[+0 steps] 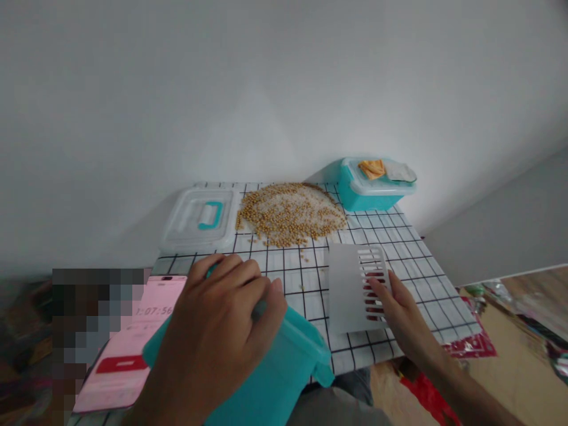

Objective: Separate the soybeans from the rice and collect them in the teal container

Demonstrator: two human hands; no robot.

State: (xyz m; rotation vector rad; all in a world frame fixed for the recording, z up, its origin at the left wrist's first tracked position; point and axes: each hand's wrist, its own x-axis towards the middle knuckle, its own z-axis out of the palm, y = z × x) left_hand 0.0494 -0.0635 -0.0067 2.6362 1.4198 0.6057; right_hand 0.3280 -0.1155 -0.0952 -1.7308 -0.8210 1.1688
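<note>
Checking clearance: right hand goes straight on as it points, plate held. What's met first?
Probably the grain heap, at its near right edge, met by the slotted plate in the right hand. Depth is unclear; it might pass above.

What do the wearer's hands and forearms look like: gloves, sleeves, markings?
Both the left hand and right hand are ungloved, with no ring visible. The left forearm and right forearm are bare as far as the frame shows: no sleeve, watch, cable or evident marking.
</note>
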